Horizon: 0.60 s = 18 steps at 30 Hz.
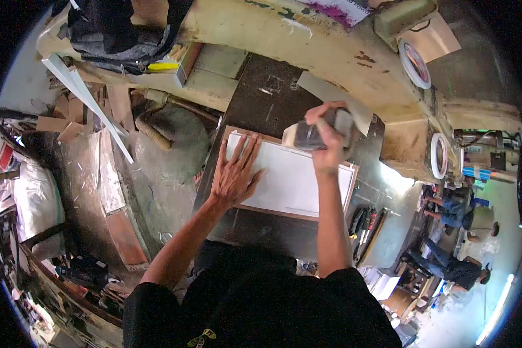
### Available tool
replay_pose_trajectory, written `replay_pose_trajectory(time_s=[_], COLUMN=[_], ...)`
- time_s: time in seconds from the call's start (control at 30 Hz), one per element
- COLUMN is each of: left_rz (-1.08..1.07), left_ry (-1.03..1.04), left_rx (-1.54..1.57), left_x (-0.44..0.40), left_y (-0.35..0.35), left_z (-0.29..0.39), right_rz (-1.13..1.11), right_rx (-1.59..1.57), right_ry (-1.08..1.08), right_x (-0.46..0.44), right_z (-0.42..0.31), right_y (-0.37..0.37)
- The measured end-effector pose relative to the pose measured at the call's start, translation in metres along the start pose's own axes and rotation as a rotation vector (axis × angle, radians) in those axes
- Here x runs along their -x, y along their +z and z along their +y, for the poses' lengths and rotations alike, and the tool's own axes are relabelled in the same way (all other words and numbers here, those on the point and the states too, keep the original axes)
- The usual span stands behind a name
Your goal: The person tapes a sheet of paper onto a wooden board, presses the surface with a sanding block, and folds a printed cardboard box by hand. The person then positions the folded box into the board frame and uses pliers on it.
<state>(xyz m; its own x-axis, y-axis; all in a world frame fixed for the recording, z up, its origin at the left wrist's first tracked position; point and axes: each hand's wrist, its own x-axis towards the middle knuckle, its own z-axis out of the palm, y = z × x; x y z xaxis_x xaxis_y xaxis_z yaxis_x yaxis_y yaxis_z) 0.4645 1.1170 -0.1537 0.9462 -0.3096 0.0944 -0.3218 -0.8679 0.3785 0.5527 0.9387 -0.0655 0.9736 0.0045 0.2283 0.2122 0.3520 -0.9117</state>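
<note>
A shallow rectangular wooden frame (349, 191) with a white panel (284, 180) inside lies on the dark worktable (255, 104). My left hand (238, 171) rests flat on the panel's left end, its fingers spread and the fingertips near the far edge. In my right hand (329, 136) is a dark, blocky hand tool (307, 138) with a pale end, held at the frame's far right edge. Motion blurs the tool, so I cannot tell its exact kind or whether it touches the frame. A thin line or strip (300, 210) shows near the panel's near edge.
Several hand tools (365, 229) lie at the table's right. Beyond the table runs a worn cream ledge (330, 43) with a dark bag (122, 40) and rolls of tape (414, 64). A hose (151, 127) sits left, above a floor with scraps. Other people (452, 267) are far right.
</note>
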Motion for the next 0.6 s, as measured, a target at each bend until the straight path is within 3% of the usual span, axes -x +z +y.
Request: replay_pose_trajectory(time_s=[0.07,0.1,0.17,0.2,0.3,0.4,0.5,0.53,0.6], left_rz=[0.029,0.033,0.002,-0.028,-0.016,-0.009,0.007,0.004,-0.005], left_ry=[-0.001,-0.006,-0.011,-0.017,-0.009,-0.008,-0.007,-0.006,-0.003], left_rx=[-0.004,0.003,-0.027,-0.058,-0.101,-0.102,-0.100,-0.101,-0.133], left_x=[0.003,0.003,0.003,0.002,0.004,0.005,0.005,0.006,0.004], left_y=[0.001,0.001,0.002,0.002,0.003,0.005,0.005,0.007,0.006], left_z=[0.002,0.003,0.003,0.003,0.003,0.002,0.002,0.003,0.002], right_rz=[-0.115,-0.052,0.169,0.006,0.089,-0.020,0.046,0.119,0.026], right_rx=[-0.131,-0.221,0.334,0.332,0.286,0.292,0.031,0.227,0.303], right_ry=[0.003,-0.028,-0.122,-0.317,-0.186,-0.212,-0.294,-0.179,-0.180], right_x=[0.002,0.002,0.015,0.005,0.013,0.008,0.042,0.055,0.051], right_z=[-0.013,-0.002,0.035,0.025,0.007,-0.012,-0.014,0.010,0.009], right_y=[0.000,-0.003,-0.004,0.004,0.018,0.017,0.030,0.024,0.015])
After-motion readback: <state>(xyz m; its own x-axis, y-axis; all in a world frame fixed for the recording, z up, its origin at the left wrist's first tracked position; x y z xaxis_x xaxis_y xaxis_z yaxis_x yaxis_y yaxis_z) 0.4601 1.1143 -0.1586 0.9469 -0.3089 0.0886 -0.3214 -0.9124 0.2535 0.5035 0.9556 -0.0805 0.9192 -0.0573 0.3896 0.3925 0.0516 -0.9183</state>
